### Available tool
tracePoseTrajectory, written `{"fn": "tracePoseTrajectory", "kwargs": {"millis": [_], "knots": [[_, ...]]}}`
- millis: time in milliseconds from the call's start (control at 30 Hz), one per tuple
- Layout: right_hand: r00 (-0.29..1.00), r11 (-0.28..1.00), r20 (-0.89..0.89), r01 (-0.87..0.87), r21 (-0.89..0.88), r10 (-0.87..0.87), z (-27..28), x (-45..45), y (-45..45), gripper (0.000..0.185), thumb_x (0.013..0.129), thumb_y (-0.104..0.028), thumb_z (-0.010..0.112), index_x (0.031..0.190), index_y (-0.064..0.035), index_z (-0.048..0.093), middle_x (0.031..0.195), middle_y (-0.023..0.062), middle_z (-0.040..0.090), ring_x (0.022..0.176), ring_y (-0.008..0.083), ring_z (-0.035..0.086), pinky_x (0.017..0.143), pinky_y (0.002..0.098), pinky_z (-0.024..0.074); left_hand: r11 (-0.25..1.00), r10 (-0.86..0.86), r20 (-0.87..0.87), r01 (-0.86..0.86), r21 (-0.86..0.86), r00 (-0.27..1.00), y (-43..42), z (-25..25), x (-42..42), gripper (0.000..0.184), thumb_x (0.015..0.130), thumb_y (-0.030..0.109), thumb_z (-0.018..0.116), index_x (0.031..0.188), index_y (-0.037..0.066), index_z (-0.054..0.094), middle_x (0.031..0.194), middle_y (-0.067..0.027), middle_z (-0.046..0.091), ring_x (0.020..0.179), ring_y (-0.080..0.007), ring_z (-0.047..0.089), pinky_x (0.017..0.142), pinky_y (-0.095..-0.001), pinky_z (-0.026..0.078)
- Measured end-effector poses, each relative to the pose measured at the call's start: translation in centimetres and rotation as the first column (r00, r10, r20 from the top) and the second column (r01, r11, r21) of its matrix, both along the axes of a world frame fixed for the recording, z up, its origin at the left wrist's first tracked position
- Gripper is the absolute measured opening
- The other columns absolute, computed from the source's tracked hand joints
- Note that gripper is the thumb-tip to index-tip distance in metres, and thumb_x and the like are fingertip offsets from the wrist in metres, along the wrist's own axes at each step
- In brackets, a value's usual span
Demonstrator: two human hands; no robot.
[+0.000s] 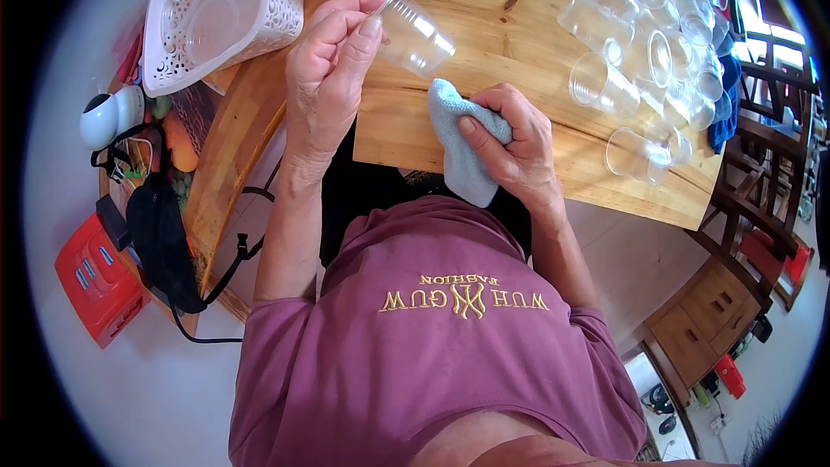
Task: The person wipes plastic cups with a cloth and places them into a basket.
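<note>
My left hand (335, 69) pinches a clear plastic cup (415, 36) by its rim between thumb and fingers. The cup is tilted over the wooden table (484, 0), its base pointing down and to the right. In my right hand (519, 138) is a light blue cloth (467, 147), bunched up with one end sticking out toward the cup. A small gap shows between the cloth and the cup. Many more clear plastic cups (603, 86) lie jumbled at the right of the table, some on their sides.
A white perforated basket (275, 22) holding clear cups stands at the upper left. Below it are a black bag (162, 238) and a red box (102, 281) on the left. Wooden chairs (761, 164) and a wooden cabinet (711, 316) stand to the right.
</note>
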State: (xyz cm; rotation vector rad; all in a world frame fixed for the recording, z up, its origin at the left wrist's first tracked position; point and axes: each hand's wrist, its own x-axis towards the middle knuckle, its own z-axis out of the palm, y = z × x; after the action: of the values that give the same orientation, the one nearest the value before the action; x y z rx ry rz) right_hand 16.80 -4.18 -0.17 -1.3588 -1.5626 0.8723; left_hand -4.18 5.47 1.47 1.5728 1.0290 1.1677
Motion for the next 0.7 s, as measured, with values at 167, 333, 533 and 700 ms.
{"fn": "tracePoseTrajectory", "kwargs": {"millis": [167, 333, 533, 700], "knots": [[1.000, 1.000, -0.006, 0.003, 0.006, -0.003, 0.07, -0.04, 0.05, 0.020, 0.084, -0.011, 0.076, 0.096, -0.0002, 0.063, 0.082, 0.0118, 0.059, 0.070, 0.0254, 0.061, 0.063, 0.0343, 0.0483, 1.000, -0.008, 0.012, 0.008, -0.005, 1.000, -0.07, -0.10, 0.07, 0.018, 0.099, 0.011, 0.058, 0.092, -0.004, 0.065, 0.117, -0.0087, 0.064, 0.093, -0.0107, 0.060, 0.080, -0.0229, 0.047], [1.000, 1.000, 0.029, -0.007, -0.008, 0.007, 0.07, 0.14, 0.00, 0.020, 0.084, -0.010, 0.075, 0.098, -0.0015, 0.063, 0.083, 0.0093, 0.064, 0.073, 0.0190, 0.061, 0.067, 0.0298, 0.0492, 1.000, -0.006, 0.011, 0.006, -0.003, 1.000, -0.12, -0.33, 0.06, 0.018, 0.099, 0.012, 0.058, 0.093, -0.003, 0.065, 0.117, -0.0083, 0.064, 0.091, -0.0098, 0.060, 0.079, -0.0225, 0.047], [0.999, 1.000, 0.039, -0.006, -0.016, 0.007, 0.12, 0.11, 0.00, 0.020, 0.084, -0.011, 0.076, 0.098, -0.0020, 0.064, 0.083, 0.0093, 0.064, 0.072, 0.0197, 0.061, 0.067, 0.0301, 0.0491, 0.999, -0.017, -0.010, 0.017, -0.028, 1.000, -0.35, -0.04, 0.07, 0.020, 0.101, 0.011, 0.052, 0.093, -0.002, 0.064, 0.120, -0.0116, 0.063, 0.098, -0.0118, 0.058, 0.088, -0.0270, 0.047], [1.000, 1.000, 0.030, -0.007, -0.013, 0.007, 0.12, 0.07, 0.07, 0.021, 0.084, -0.012, 0.076, 0.098, -0.0020, 0.064, 0.083, 0.0093, 0.064, 0.072, 0.0197, 0.061, 0.067, 0.0301, 0.0488, 0.999, -0.006, -0.015, 0.005, -0.047, 1.000, -0.41, -0.09, 0.05, 0.020, 0.101, 0.011, 0.052, 0.093, -0.002, 0.065, 0.120, -0.0118, 0.063, 0.097, -0.0114, 0.057, 0.088, -0.0265, 0.046]]}}
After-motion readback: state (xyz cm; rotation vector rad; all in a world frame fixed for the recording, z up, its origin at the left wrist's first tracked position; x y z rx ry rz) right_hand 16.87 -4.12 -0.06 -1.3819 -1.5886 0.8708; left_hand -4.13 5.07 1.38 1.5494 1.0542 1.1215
